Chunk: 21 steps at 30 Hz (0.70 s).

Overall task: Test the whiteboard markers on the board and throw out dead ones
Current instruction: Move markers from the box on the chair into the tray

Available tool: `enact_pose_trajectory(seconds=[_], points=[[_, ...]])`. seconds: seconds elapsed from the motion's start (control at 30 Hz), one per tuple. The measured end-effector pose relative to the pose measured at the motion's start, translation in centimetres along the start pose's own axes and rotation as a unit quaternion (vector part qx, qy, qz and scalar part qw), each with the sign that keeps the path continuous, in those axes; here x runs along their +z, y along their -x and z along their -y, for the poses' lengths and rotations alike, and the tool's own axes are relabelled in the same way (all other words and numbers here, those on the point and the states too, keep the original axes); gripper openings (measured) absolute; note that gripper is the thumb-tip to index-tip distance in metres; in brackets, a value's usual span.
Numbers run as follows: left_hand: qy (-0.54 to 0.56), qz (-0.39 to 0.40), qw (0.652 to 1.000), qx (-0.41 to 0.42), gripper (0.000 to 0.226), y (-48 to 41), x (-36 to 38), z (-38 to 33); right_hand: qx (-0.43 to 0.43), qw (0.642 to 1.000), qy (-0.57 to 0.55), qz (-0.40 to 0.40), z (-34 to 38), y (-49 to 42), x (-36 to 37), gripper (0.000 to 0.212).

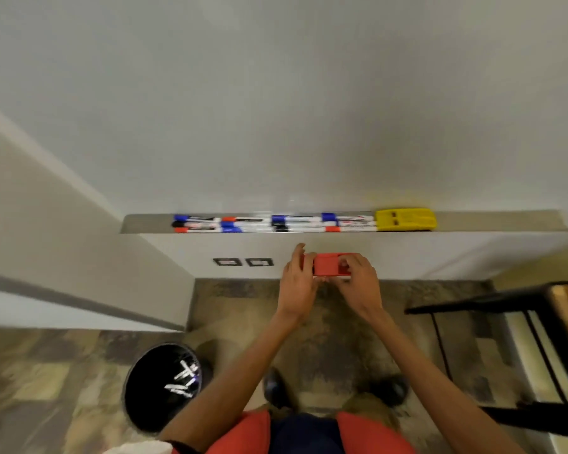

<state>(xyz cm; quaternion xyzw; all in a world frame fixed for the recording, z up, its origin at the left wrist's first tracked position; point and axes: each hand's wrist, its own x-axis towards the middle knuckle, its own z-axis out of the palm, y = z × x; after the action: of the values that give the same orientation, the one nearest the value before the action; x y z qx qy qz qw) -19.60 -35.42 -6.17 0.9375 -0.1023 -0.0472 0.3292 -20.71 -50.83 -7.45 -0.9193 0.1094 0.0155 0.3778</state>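
Observation:
Both my hands hold a small red box-shaped object point(328, 264) in front of the wall below the board. My left hand point(297, 283) grips its left end with fingers raised. My right hand point(358, 281) curls round its right side, thumb on top. Several whiteboard markers point(273, 223) with blue, red and black caps lie in rows on the board's tray point(505, 221). The whiteboard point(276, 109) above is blank. A black round bin point(161, 385) on the floor at lower left holds several discarded markers point(184, 378).
A yellow eraser point(405, 219) lies on the tray right of the markers. Two wall sockets point(243, 262) sit below the tray. A dark-framed table or chair point(538, 322) stands at the right. A wall corner point(79, 257) juts out at left.

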Motion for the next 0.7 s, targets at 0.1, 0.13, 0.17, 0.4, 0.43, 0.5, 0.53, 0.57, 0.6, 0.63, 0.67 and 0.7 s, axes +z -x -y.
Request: enact_pose_trajectory(seconds=[0.1, 0.13, 0.17, 0.4, 0.43, 0.5, 0.53, 0.57, 0.6, 0.63, 0.67, 0.7], points=[[0.03, -0.038, 0.998, -0.031, 0.058, 0.7, -5.0, 4.9, -0.03, 0.999, -0.028, 0.015, 5.6, -0.4, 4.9, 0.043], [0.034, -0.048, 0.997, -0.042, 0.059, 1.0, -6.4, 6.6, -0.04, 0.998, -0.032, 0.022, 7.2, -0.5, 6.4, 0.043], [0.033, -0.059, 0.996, -0.054, 0.059, 1.4, -7.7, 8.2, -0.047, 0.998, -0.037, 0.031, 8.7, -0.6, 7.8, 0.045], [-0.05, -0.135, 0.98, -0.139, 0.053, 3.0, -13.7, 15.7, -0.101, 0.99, -0.025, 0.098, 17.2, -1.7, 14.5, 0.055], [-0.047, -0.144, 0.977, -0.152, 0.052, 2.9, -14.2, 16.3, -0.112, 0.988, -0.022, 0.105, 17.9, -2.2, 15.2, 0.055], [-0.055, -0.16, 0.972, -0.166, 0.052, 2.6, -15.0, 17.3, -0.127, 0.985, -0.018, 0.119, 19.3, -3.4, 16.3, 0.057], [-0.072, -0.167, 0.97, -0.162, 0.053, 2.3, -15.4, 17.6, -0.13, 0.984, -0.014, 0.121, 19.8, -3.9, 16.6, 0.058], [-0.089, -0.174, 0.968, -0.158, 0.054, 1.9, -15.8, 18.3, -0.136, 0.983, -0.011, 0.124, 20.5, -4.6, 17.2, 0.058], [-0.094, -0.181, 0.966, -0.157, 0.055, 1.4, -16.2, 19.1, -0.146, 0.981, -0.01, 0.129, 21.0, -5.3, 17.7, 0.057], [-0.091, -0.186, 0.965, -0.162, 0.055, 0.9, -16.7, 19.7, -0.157, 0.978, -0.011, 0.134, 21.8, -5.9, 18.1, 0.057], [-0.099, -0.188, 0.963, -0.165, 0.054, 0.3, -17.4, 20.3, -0.169, 0.976, -0.009, 0.139, 22.5, -6.6, 18.5, 0.056], [-0.103, -0.191, 0.961, -0.17, 0.052, -0.5, -18.1, 21.0, -0.179, 0.973, -0.008, 0.144, 23.2, -7.4, 18.9, 0.055]])
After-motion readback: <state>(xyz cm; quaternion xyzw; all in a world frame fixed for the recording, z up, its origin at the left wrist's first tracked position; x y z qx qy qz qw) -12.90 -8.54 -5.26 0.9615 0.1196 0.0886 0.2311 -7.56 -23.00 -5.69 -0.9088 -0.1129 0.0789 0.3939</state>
